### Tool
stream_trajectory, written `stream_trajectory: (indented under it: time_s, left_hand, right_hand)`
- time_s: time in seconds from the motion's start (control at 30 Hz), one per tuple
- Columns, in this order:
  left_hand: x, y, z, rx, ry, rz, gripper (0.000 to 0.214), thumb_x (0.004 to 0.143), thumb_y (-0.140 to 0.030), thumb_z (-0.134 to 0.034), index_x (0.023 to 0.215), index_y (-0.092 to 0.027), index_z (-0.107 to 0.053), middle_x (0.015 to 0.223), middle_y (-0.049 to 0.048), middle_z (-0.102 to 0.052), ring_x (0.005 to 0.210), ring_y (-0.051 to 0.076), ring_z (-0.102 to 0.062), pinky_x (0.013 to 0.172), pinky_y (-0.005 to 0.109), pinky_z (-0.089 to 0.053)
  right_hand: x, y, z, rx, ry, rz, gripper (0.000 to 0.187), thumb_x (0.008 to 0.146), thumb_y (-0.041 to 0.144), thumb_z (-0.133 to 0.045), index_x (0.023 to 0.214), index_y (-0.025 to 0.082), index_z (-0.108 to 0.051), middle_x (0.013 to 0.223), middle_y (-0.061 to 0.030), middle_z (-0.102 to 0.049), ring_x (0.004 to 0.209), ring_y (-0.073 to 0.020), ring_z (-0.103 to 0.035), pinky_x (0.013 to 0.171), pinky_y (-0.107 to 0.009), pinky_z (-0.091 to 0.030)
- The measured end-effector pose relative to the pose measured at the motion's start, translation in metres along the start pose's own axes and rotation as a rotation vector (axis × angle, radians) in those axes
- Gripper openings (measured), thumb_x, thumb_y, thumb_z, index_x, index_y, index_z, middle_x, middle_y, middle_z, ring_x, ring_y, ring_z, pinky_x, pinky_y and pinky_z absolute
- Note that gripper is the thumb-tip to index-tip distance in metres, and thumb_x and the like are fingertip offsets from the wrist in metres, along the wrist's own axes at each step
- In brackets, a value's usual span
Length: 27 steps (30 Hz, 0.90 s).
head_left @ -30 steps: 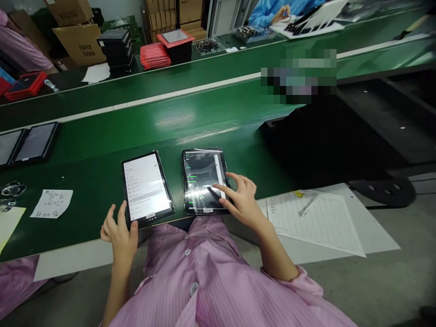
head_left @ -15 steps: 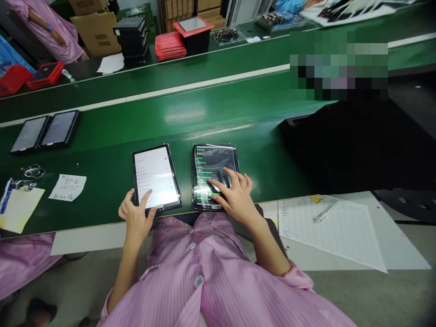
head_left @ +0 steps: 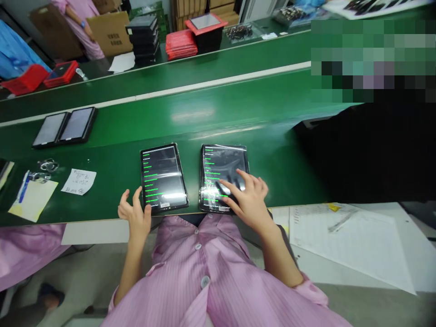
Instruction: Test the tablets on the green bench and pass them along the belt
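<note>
Two tablets lie side by side on the green bench in front of me. The left tablet (head_left: 166, 175) shows a dark screen with a column of green text lines. My left hand (head_left: 136, 215) is at its lower left corner, fingers apart, holding nothing. The right tablet (head_left: 221, 159) has the same kind of green list on black, with glossy film reflecting light. Over its lower right part my right hand (head_left: 252, 197) is spread, holding nothing; whether the fingertips touch the glass I cannot tell.
Two more tablets (head_left: 77, 123) lie at the left. Nearer are a paper note (head_left: 79, 181), a pen (head_left: 23, 187) and a yellow-edged pad (head_left: 34, 200). Printed sheets (head_left: 354, 245) rest low on the right. Red sleeves (head_left: 180, 44) and stacked black devices (head_left: 143, 38) stand across the bench. A dark shape (head_left: 374, 150) fills the right.
The left tablet's screen has gone from a white list to a black one with green text. My left hand has drawn back off that screen to its edge. The whole view has shifted slightly.
</note>
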State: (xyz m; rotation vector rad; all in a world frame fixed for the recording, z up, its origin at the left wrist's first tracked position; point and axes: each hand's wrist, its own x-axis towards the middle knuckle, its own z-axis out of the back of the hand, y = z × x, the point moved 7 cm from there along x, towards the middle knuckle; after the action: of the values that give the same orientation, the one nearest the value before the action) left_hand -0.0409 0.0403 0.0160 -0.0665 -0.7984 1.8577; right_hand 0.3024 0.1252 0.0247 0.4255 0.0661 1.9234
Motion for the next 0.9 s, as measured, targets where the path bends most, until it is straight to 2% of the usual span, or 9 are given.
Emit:
stream_trajectory:
  time_s: [0.13, 0.3, 0.47, 0.57, 0.7, 0.8, 0.9]
  left_hand:
    - [0.003, -0.002, -0.006, 0.004, 0.024, -0.018, 0.086, 0.088, -0.081, -0.030, 0.151, -0.025, -0.046, 0.154, 0.0173, -0.028, 0.140, 0.041, -0.027, 0.117, 0.059, -0.009]
    - [0.013, -0.003, -0.008, 0.012, 0.076, -0.019, 0.069, 0.090, -0.076, -0.038, 0.137, -0.031, -0.062, 0.156, 0.0140, -0.030, 0.141, 0.043, -0.026, 0.115, 0.065, 0.004]
    - [0.019, -0.005, 0.004, 0.032, 0.005, -0.059, 0.080, 0.091, -0.076, -0.031, 0.152, -0.025, -0.044, 0.159, 0.0182, -0.026, 0.143, 0.042, -0.027, 0.116, 0.065, 0.002]
    - [0.024, 0.001, -0.004, -0.048, 0.087, -0.073, 0.075, 0.092, -0.073, -0.038, 0.148, -0.026, -0.050, 0.155, 0.0173, -0.036, 0.141, 0.041, -0.034, 0.119, 0.062, -0.007]
    - [0.032, 0.005, -0.023, -0.133, 0.226, -0.155, 0.064, 0.097, -0.063, -0.038, 0.147, -0.025, -0.049, 0.144, 0.0150, -0.049, 0.136, 0.034, -0.045, 0.117, 0.052, -0.030]
    - [0.038, 0.004, -0.029, -0.058, 0.243, -0.219, 0.062, 0.100, -0.059, -0.034, 0.149, -0.022, -0.044, 0.138, 0.0155, -0.051, 0.131, 0.033, -0.050, 0.112, 0.051, -0.039]
    - [0.041, 0.003, -0.030, 0.017, 0.234, -0.214, 0.065, 0.100, -0.060, -0.032, 0.151, -0.021, -0.041, 0.133, 0.0166, -0.052, 0.125, 0.034, -0.054, 0.105, 0.051, -0.045]
  right_hand:
    - [-0.004, -0.013, 0.010, 0.033, -0.100, -0.045, 0.046, 0.096, 0.046, -0.049, 0.140, 0.033, -0.055, 0.149, -0.0137, -0.035, 0.130, -0.0396, -0.036, 0.108, -0.063, -0.027]
    - [-0.006, -0.023, 0.011, 0.047, -0.116, -0.074, 0.052, 0.096, 0.046, -0.047, 0.146, 0.035, -0.045, 0.148, -0.0131, -0.035, 0.128, -0.0401, -0.037, 0.107, -0.063, -0.026]
    - [-0.003, -0.023, 0.006, 0.013, -0.096, -0.086, 0.050, 0.098, 0.048, -0.043, 0.144, 0.030, -0.048, 0.144, -0.0162, -0.039, 0.128, -0.0383, -0.038, 0.107, -0.062, -0.029]
    - [0.004, -0.015, -0.002, -0.028, -0.017, -0.057, 0.047, 0.099, 0.047, -0.042, 0.139, 0.027, -0.054, 0.144, -0.0176, -0.041, 0.130, -0.0370, -0.038, 0.110, -0.063, -0.026]
    - [0.017, -0.004, -0.010, -0.057, 0.090, -0.019, 0.044, 0.099, 0.050, -0.043, 0.137, 0.032, -0.059, 0.148, -0.0161, -0.040, 0.133, -0.0371, -0.035, 0.111, -0.065, -0.022]
    - [0.022, -0.001, -0.012, -0.066, 0.101, -0.003, 0.045, 0.098, 0.052, -0.045, 0.137, 0.035, -0.060, 0.150, -0.0150, -0.040, 0.134, -0.0374, -0.034, 0.112, -0.065, -0.022]
    - [0.024, -0.003, -0.013, -0.089, 0.074, 0.002, 0.048, 0.098, 0.053, -0.046, 0.140, 0.033, -0.058, 0.151, -0.0159, -0.040, 0.135, -0.0369, -0.035, 0.112, -0.064, -0.023]
